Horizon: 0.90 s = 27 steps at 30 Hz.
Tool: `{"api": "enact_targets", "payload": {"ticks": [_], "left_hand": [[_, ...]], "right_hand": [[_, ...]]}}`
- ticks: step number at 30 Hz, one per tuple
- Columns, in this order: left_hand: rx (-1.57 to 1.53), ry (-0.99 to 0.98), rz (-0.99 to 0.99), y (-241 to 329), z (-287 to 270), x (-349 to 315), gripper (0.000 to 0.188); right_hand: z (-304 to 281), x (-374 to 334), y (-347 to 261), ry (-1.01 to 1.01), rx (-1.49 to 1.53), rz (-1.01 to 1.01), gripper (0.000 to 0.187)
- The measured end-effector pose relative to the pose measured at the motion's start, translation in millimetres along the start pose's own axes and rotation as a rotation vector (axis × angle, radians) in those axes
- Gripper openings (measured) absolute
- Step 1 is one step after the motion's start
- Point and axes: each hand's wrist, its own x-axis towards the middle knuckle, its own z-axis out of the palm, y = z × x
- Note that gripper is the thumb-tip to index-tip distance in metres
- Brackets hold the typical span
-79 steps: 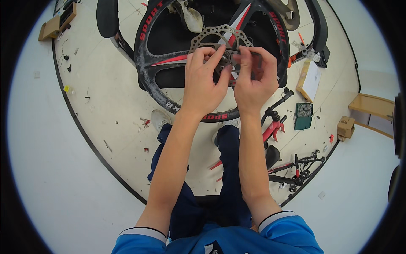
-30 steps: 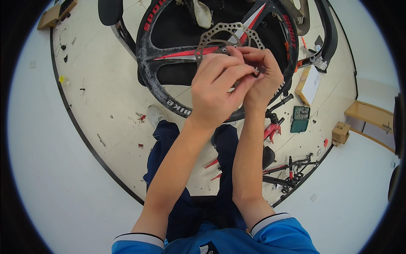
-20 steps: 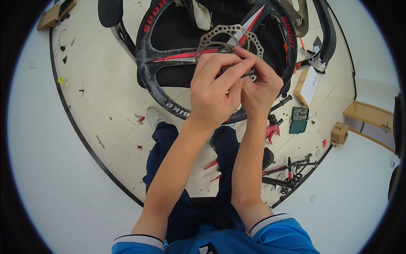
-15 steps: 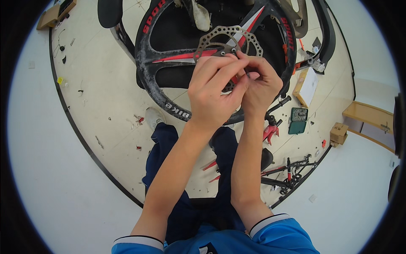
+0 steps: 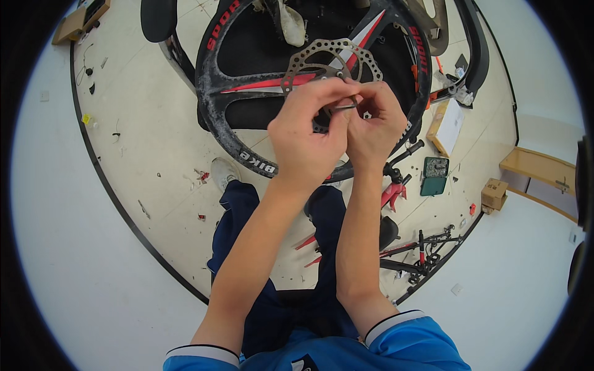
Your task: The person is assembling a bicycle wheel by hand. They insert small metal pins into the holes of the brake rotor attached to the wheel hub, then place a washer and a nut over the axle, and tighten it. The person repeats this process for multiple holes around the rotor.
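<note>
A black bicycle wheel (image 5: 218, 114) with red and white spokes lies flat in front of me, a perforated metal brake disc (image 5: 297, 63) at its hub. Over the disc's near side my two hands meet, fingertips almost touching. My left hand (image 5: 309, 130) is closed, pinching a thin, bent dark metal tool (image 5: 346, 107) that looks like a hex key. My right hand (image 5: 375, 123) is also closed, its thumb and fingers at the other end of the tool. Bolt heads (image 5: 323, 78) show on the disc just beyond my fingers. The fingers hide the tool's tip and part of the hub.
The wheel rests on a black chair with armrests (image 5: 159, 21). To the right on the floor are a white-topped box (image 5: 447, 127), an opened green case (image 5: 435, 176), a handlebar grip (image 5: 416, 148) and a bicycle frame (image 5: 421, 256). A small carton (image 5: 494, 194) stands by the wall.
The tool has turned from pointing up at the disc's bolts to lying more sideways between my fingers. My left hand has shifted slightly left; my right fingers have drawn together.
</note>
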Motion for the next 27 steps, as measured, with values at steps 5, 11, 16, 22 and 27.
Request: {"api": "enact_targets", "payload": {"ticks": [5,11,16,22,27], "left_hand": [[0.027,-0.057,-0.007,-3,1,-5,0.019],[0.038,-0.055,0.083,9,1,3,0.032],[0.074,-0.024,0.161,9,-8,9,0.027],[-0.044,0.059,-0.091,9,-2,2,0.024],[0.104,-0.007,0.133,8,-13,12,0.027]], "right_hand": [[2,-1,0,0.015,-0.101,0.03,0.017],[-11,2,-6,-0.03,0.015,-0.025,0.02],[-1,-5,0,0.008,0.022,-0.006,0.01],[8,-4,14,0.087,0.075,0.009,0.018],[13,0,-21,0.02,0.047,0.03,0.021]]}}
